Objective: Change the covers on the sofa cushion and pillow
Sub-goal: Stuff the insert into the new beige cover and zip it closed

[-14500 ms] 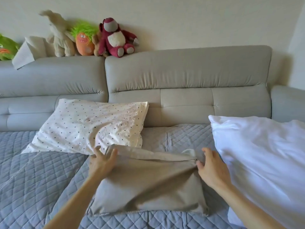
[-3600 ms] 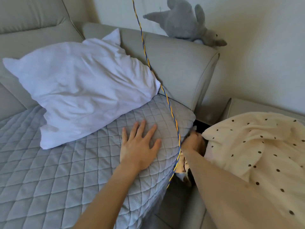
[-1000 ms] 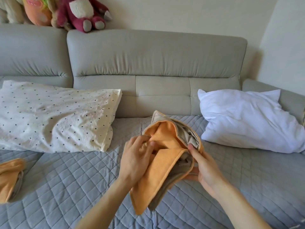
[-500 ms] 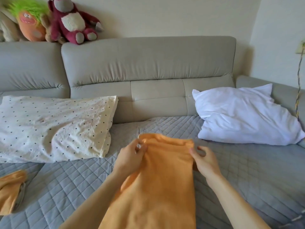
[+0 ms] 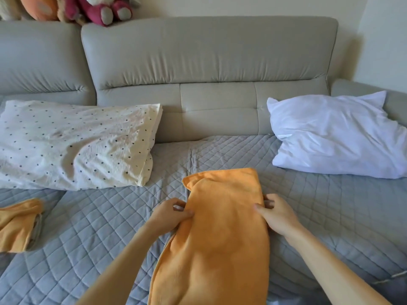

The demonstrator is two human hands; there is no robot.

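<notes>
My left hand (image 5: 169, 214) pinches the orange cover (image 5: 220, 227) at its nine o'clock edge; my right hand (image 5: 277, 214) grips three o'clock, fingers apparently curled beneath.

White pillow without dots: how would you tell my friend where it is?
Start at the big grey sofa and follow its quilted seat to the right end, beside the armrest. The white pillow lies there, crumpled. Unlike the cream pillow on the left, it has no dots.
</notes>
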